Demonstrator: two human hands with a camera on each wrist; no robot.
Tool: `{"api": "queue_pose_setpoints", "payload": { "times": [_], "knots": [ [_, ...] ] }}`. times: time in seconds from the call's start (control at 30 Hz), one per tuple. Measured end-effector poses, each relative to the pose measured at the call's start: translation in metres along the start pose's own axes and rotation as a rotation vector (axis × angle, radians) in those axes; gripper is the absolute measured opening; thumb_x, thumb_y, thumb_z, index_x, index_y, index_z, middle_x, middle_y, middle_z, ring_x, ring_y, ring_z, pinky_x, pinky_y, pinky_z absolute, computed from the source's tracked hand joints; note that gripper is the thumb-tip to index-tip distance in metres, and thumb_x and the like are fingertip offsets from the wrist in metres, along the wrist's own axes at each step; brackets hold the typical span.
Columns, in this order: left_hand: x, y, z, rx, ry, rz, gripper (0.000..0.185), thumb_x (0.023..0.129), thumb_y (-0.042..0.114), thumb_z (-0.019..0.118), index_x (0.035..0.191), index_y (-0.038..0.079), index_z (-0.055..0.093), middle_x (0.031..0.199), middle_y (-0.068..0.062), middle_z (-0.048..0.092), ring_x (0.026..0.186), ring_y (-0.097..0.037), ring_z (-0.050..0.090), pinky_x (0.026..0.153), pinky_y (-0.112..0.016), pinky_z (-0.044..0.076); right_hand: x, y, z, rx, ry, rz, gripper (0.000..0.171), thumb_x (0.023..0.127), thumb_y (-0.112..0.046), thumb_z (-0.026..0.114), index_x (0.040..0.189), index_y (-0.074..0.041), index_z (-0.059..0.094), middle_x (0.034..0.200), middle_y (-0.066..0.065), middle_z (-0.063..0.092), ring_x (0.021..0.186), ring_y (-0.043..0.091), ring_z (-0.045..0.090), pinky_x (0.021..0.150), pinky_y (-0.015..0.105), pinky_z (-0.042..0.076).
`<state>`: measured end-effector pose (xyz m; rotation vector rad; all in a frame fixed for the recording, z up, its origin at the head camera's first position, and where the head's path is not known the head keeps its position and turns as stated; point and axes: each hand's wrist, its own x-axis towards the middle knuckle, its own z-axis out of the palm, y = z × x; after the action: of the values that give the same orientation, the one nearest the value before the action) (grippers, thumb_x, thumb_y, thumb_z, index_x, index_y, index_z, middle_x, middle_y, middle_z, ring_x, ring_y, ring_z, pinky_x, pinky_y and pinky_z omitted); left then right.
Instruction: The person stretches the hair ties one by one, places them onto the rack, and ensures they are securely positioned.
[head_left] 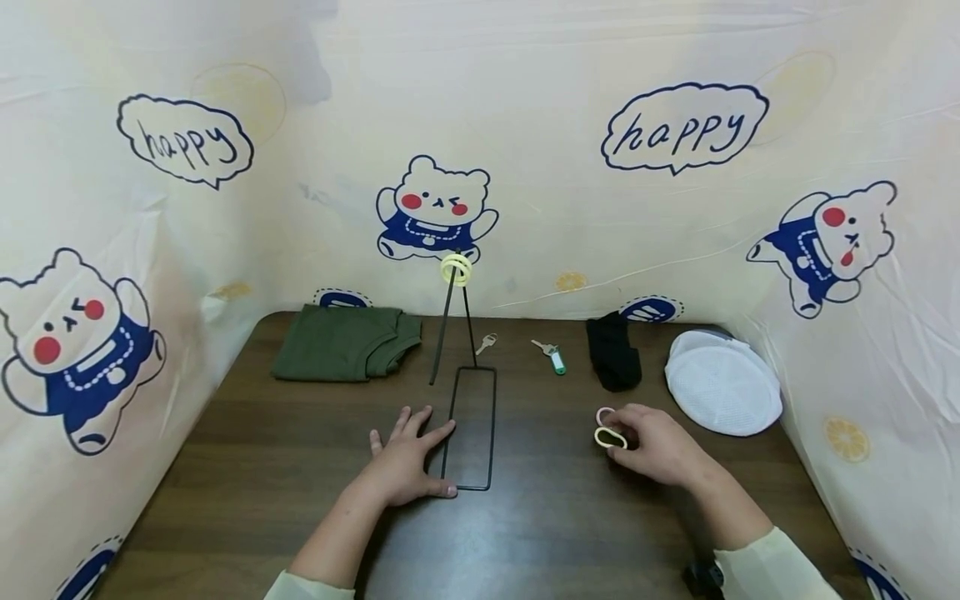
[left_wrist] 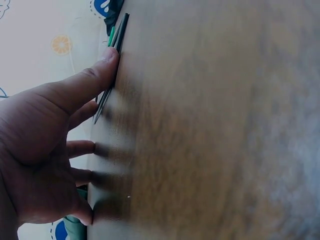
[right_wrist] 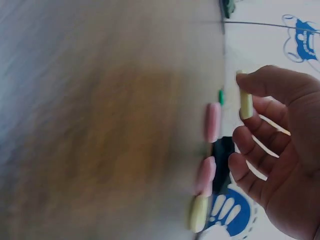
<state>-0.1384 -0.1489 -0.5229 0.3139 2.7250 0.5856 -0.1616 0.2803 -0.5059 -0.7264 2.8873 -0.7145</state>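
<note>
Splayed left hand point(head_left: 403, 467) touches wire frame's edge point(head_left: 447, 450); right hand point(head_left: 660, 446), apart, pinches yellow ring point(right_wrist: 245, 101).

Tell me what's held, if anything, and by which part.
The right hand pinches a yellow ring by its outer rim; the left hand only touches the black wire stand.

Booth-like nook, homely in look: wood-grain tabletop point(head_left: 555, 525), creased pale sheeting point(head_left: 540, 83) rising at back and both sides, printed with cartoon bears point(head_left: 435, 218) and "happy" bubbles point(head_left: 684, 129). Folded green cloth point(head_left: 330, 343), keys point(head_left: 547, 347): household sort. Sheeting hides the room; house or studio, cannot tell.
</note>
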Motion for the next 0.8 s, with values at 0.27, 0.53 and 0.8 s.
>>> {"api": "queue_pose_setpoints", "payload": {
  "times": [0.27,0.53,0.8],
  "knots": [
    [0.0,0.0,0.001,-0.013,0.0,0.001,0.103,0.071,0.061,0.09,0.159,0.037,0.043,0.173,-0.008,0.017,0.159,-0.039,0.0,0.107,-0.085,-0.001,0.007,-0.036,-0.016,0.094,0.161,-0.2,0.03,0.082,-0.02,0.086,0.11,-0.02,0.075,0.098,-0.012,0.065,0.082,0.006,0.06,0.071,0.028,0.054],
    [0.0,-0.001,0.001,-0.02,0.0,0.001,0.103,0.071,0.061,0.09,0.159,0.037,0.042,0.173,-0.008,0.015,0.159,-0.039,-0.002,0.107,-0.085,-0.002,0.026,-0.095,-0.034,0.183,0.31,-0.458,0.028,0.079,-0.015,0.085,0.104,-0.021,0.073,0.096,-0.015,0.062,0.084,0.005,0.057,0.069,0.024,0.051],
    [-0.001,0.0,0.001,-0.013,0.003,-0.001,0.103,0.07,0.061,0.09,0.159,0.036,0.044,0.172,-0.009,0.018,0.159,-0.04,0.001,0.107,-0.086,0.0,0.053,-0.151,-0.045,0.2,0.457,-0.706,0.028,0.077,-0.018,0.086,0.103,-0.014,0.075,0.104,-0.004,0.063,0.095,0.012,0.06,0.084,0.025,0.05]
  ]
}}
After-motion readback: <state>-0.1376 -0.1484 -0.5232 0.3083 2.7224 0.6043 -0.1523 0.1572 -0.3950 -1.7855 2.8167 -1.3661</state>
